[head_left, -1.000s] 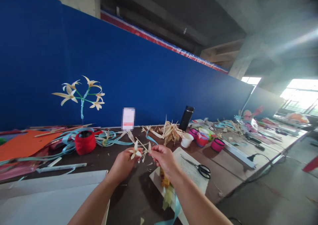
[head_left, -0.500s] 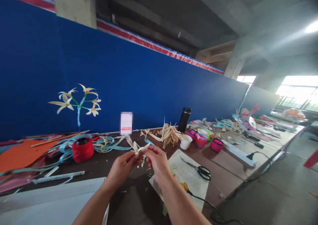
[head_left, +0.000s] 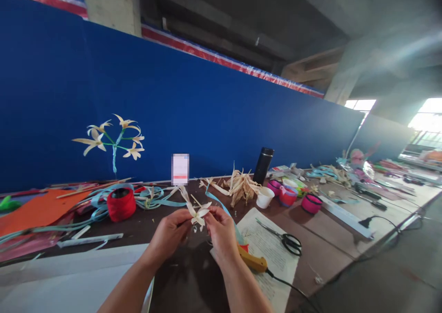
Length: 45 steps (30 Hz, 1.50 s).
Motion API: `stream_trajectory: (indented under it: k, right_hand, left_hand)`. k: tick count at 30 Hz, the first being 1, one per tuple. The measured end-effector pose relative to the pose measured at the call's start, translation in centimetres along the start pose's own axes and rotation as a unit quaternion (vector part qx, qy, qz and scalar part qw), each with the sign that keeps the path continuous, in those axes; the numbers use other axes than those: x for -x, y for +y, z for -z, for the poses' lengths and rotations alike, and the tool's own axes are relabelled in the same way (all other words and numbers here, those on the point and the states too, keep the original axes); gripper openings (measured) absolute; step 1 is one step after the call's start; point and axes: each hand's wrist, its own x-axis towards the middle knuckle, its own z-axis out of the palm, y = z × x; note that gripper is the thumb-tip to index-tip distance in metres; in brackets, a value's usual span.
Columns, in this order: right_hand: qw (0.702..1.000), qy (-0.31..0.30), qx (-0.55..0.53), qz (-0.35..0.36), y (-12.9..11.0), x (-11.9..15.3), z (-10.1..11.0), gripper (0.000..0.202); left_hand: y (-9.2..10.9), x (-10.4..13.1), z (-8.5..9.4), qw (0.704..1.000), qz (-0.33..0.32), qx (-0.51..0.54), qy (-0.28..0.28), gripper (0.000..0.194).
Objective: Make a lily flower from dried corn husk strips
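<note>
A cream husk flower (head_left: pixel 198 215) with pointed petals is held between both hands above the dark table. My left hand (head_left: pixel 172 230) pinches it from the left, fingers closed. On the other side my right hand (head_left: pixel 221 228) grips its right petals, fingertips closed. Small pale scraps show just beneath the flower. A yellow tool (head_left: pixel 253 260) with a black cord lies on a printed sheet (head_left: pixel 276 278) beside my right forearm. Black-handled scissors (head_left: pixel 292 244) rest on the same sheet. At the left, a finished-looking spray of similar flowers (head_left: pixel 115 142) stands against the blue partition.
Behind the hands are a dried husk pile (head_left: pixel 240 187), a white cup (head_left: pixel 265 198) and a black bottle (head_left: pixel 263 165). A red yarn roll (head_left: pixel 120 205) sits left among blue ribbons. White board (head_left: pixel 79 276) lies front left; a power strip (head_left: pixel 347 217) is at right.
The flower has turned so its open face shows more fully, and my right hand has shifted slightly. The view has swung a little left, and more of the yellow tool is visible.
</note>
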Motion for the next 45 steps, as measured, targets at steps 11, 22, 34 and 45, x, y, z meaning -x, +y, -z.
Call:
stream_trajectory:
  k: [11,22,34,45]
  right_hand:
    - [1.000,-0.013,0.001,0.001,0.1,0.2,0.7,0.021]
    - [0.999,-0.021,0.010,0.043,0.1,0.6,1.2,0.022]
    - [0.996,-0.031,0.059,0.064,-0.9,1.2,1.5,0.016]
    - [0.999,-0.022,0.036,0.015,-0.4,0.9,1.4,0.017]
  left_hand:
    - [0.4,0.1,0.5,0.995,-0.057,-0.055,-0.053,0.029]
    - [0.2,0.0,0.7,0.995,-0.034,-0.038,-0.089,0.024]
    - [0.6,0.2,1.0,0.992,-0.029,-0.032,-0.117,0.025]
    - [0.7,0.0,1.1,0.998,0.004,-0.002,-0.063,0.026]
